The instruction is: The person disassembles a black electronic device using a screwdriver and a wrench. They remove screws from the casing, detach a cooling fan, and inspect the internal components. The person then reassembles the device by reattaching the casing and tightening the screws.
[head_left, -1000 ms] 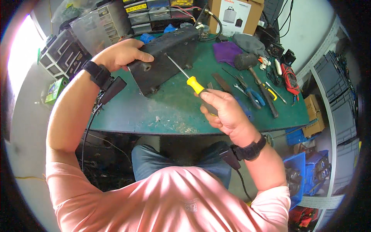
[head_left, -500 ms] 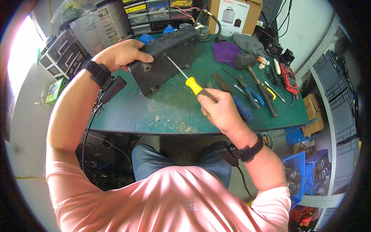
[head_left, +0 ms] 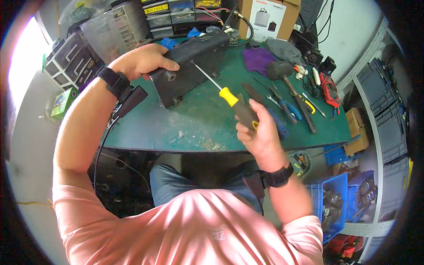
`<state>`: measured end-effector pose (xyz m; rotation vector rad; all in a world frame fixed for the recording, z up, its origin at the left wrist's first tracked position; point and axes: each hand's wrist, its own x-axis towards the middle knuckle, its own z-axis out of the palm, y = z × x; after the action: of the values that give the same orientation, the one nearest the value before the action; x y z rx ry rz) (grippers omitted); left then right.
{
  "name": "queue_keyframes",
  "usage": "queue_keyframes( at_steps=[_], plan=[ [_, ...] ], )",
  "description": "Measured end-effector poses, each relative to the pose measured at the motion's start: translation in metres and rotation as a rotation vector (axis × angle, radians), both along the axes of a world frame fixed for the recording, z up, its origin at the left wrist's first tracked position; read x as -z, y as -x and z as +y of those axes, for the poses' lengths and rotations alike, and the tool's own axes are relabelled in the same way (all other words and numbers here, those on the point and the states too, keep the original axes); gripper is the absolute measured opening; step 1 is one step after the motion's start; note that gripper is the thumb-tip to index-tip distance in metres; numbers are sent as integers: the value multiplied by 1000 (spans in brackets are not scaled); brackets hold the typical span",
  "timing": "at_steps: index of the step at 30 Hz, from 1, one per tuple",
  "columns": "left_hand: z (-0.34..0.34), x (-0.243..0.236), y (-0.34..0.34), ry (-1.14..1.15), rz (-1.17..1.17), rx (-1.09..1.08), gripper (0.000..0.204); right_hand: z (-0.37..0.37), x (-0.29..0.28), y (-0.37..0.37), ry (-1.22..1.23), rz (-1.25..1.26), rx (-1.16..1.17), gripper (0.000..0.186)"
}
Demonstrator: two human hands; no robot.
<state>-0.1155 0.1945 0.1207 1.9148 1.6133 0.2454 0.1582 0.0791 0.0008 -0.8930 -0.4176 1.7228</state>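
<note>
A dark, boxy metal casing (head_left: pixel 190 79) with round bosses on its face is tilted on the green workbench (head_left: pixel 163 137). My left hand (head_left: pixel 145 62) grips its upper left edge, thumb over the front and the other fingers partly hidden behind. From the right, a screwdriver (head_left: pixel 240 111) with a yellow and black handle points at the casing, its tip at a spot near the upper middle of the face. My right hand (head_left: pixel 264 137) holds the butt of that handle loosely, with the thumb lifted along the side and the fingers curled beneath.
Right of the casing lie blue-handled pliers (head_left: pixel 290 111), a mallet (head_left: pixel 302 104), a file-like flat bar (head_left: pixel 251 91) and a red multimeter (head_left: pixel 329 90). Behind them are a purple cloth (head_left: pixel 257 59) and a cardboard box (head_left: pixel 291 17). Small drawers (head_left: pixel 73 66) stand at left.
My right hand has slid back toward the handle's butt, and its grip has loosened and turned. The casing and my left hand have shifted slightly right.
</note>
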Motion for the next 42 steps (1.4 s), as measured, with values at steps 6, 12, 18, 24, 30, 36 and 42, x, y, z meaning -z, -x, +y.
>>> queue_keyframes(
  at_steps=[6, 12, 18, 24, 30, 36, 42],
  plan=[
    [-7, -6, -5, 7, 17, -34, 51, -2, -10, -8, -91, -77, -187, 31],
    [0, -5, 1, 73, -12, -35, 54, -11, -10, 13, -1182, -1708, 472, 32],
    [-4, -2, -2, -24, -50, -37, 37, -1, -4, 12, -715, -947, 384, 35],
    [-4, -1, -3, -28, -41, -48, 39, -3, -23, 21, 44, 63, 229, 42],
    [2, 1, 3, -10, -50, -26, 40, 5, -19, -7, -193, -263, -78, 36],
    [7, -3, 4, 53, -21, -70, 53, 12, -5, 1, -1408, -1667, 482, 27],
    [2, -2, 0, -5, -43, -78, 43, 14, -3, 16, -344, -231, 371, 39]
  ],
)
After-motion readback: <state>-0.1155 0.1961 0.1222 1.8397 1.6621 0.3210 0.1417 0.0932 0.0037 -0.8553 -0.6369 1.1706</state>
